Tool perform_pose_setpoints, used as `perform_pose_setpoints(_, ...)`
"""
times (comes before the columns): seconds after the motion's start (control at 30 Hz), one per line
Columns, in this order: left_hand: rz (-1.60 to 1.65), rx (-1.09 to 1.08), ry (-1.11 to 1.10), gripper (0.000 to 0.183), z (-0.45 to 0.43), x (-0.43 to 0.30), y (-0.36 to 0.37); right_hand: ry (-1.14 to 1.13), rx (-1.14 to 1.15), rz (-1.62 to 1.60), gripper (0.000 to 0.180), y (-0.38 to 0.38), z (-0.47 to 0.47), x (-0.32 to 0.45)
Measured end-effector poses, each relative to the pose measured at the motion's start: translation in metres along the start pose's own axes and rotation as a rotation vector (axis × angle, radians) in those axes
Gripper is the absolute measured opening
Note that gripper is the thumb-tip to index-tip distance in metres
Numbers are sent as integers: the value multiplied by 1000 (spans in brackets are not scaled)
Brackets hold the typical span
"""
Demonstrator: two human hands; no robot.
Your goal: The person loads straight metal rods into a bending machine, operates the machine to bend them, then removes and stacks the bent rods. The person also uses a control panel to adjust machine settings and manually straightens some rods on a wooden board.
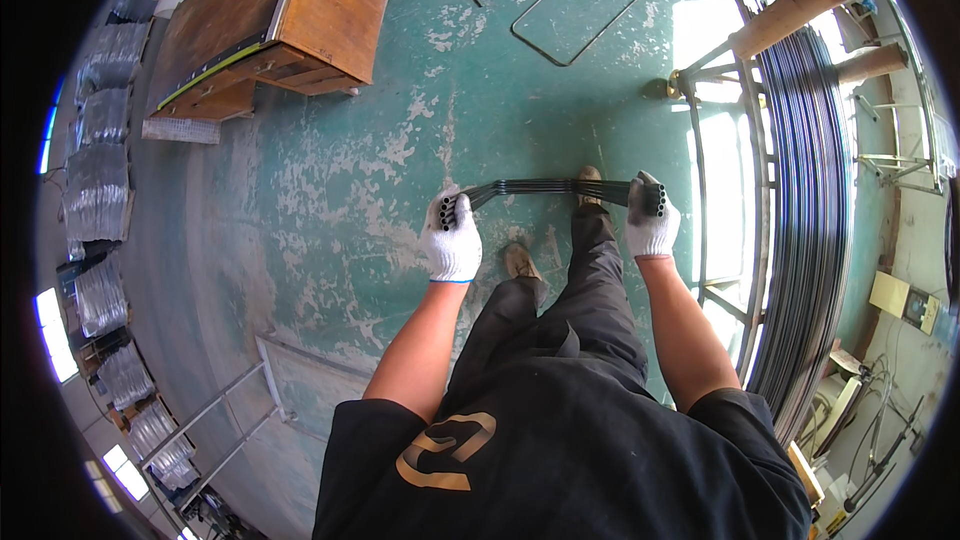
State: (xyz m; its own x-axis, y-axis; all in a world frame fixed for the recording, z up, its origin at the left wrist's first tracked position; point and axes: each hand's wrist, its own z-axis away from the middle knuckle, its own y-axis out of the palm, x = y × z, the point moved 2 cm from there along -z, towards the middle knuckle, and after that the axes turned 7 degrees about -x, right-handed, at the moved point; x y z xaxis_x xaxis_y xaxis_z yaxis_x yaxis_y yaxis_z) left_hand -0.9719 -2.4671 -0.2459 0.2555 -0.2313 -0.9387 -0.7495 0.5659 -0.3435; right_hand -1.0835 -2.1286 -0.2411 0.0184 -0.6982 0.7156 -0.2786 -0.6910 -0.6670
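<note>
Both my hands wear white knit gloves with dark-stained fingers. Between them I carry a bundle of bent black metal tubes [544, 187], stacked together in a wide U shape. My left hand [452, 236] grips the bundle near one end, where several round open tube mouths face up toward me. At the other end my right hand [651, 221] is closed around the tubes, with more open mouths showing beside its thumb. The bundle's middle part is above the floor, and part of it passes over my forward shoe [589, 184].
A wooden desk [334, 7] stands ahead on the left. Bent tubing [562, 62] lies on the worn green floor [337, 187]. To the right, a metal rack [754, 127] holds long dark tubes [810, 202] and cardboard rolls [795, 7]. A metal frame [270, 375] stands at lower left.
</note>
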Motion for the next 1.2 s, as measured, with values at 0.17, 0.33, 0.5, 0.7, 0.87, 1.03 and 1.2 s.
perform_pose_setpoints(0.17, -19, -9, 28, 18, -2, 15, 2, 1, 0, -1, 29, -1, 0, 1)
perform_pose_setpoints(0.33, 9, 33, 18, 20, -6, 33, 1, -13, -21, -20, 27, 1, -2, 5)
perform_pose_setpoints(0.5, -80, 45, 73, 21, -6, 28, -2, -25, -13, -29, 26, 3, -2, -1)
perform_pose_setpoints(0.7, -70, 38, 23, 24, -7, 20, -1, -31, -2, -46, 24, 5, -3, -2)
perform_pose_setpoints(0.87, 19, 8, 123, 24, -4, 30, 9, -83, -6, 4, 28, 1, -9, -4)
perform_pose_setpoints(1.03, 51, 85, 2, 23, -12, 40, 4, -129, 64, 85, 27, 0, -14, -4)
perform_pose_setpoints(1.2, 90, 113, -22, 27, -12, 37, 4, -138, 70, 101, 26, -1, -13, -2)
